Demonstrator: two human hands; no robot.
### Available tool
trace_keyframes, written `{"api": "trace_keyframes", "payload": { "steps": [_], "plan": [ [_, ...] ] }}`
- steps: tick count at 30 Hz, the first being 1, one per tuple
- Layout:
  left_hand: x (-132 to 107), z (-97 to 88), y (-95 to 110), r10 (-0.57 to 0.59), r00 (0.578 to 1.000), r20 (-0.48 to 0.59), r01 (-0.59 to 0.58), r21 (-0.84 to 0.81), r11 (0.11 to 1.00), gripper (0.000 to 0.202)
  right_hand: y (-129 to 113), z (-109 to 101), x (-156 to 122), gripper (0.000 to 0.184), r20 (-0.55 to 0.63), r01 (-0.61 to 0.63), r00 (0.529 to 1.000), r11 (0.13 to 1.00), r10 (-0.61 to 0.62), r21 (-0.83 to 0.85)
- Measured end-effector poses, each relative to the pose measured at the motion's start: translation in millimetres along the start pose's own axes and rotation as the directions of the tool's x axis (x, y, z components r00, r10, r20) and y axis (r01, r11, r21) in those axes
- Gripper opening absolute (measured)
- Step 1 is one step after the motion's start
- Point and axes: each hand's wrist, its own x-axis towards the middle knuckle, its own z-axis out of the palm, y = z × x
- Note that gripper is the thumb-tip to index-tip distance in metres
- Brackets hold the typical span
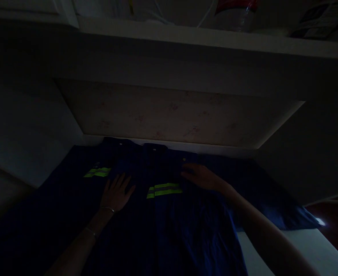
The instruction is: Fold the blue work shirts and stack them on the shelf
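Note:
A dark blue work shirt (169, 222) with yellow-green reflective stripes (164, 190) lies spread flat, front up, collar toward the wall. My left hand (116, 193) rests flat on the shirt's chest between the two stripes, fingers stretched out, a thin bracelet on the wrist. My right hand (202, 177) lies palm down on the shirt just right of the middle stripe, near a button, fingers extended to the left. Neither hand holds anything. The scene is very dim.
The shirt lies on a pale surface (301, 245) whose bare part shows at the lower right. A wall panel (174, 115) rises behind the collar. A shelf (215, 38) above carries a clear container with a red top (238, 11) and papers.

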Motion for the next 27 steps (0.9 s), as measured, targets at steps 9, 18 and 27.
{"api": "trace_keyframes", "payload": {
  "steps": [9, 18, 27],
  "plan": [
    [-0.6, 3.1, -1.8, -0.005, 1.000, 0.005, 0.005, -0.044, 0.999, 0.066, 36.1, 107.5, 26.0, 0.055, -0.162, -0.272, 0.959, 0.917, 0.233, -0.293],
    [-18.0, -32.0, 11.8, -0.053, 0.999, -0.012, 0.047, -0.286, 0.957, 0.062, 6.8, 88.0, -10.5, 0.048, -0.194, -0.249, 0.938, 0.948, 0.287, 0.199],
    [-276.7, -62.7, -28.9, -0.482, 0.867, 0.128, 0.389, -0.778, 0.494, 0.028, -34.5, 98.3, -298.9, 0.040, 0.590, -0.664, 0.744, 0.253, 0.312, 0.704]
  ]
}}
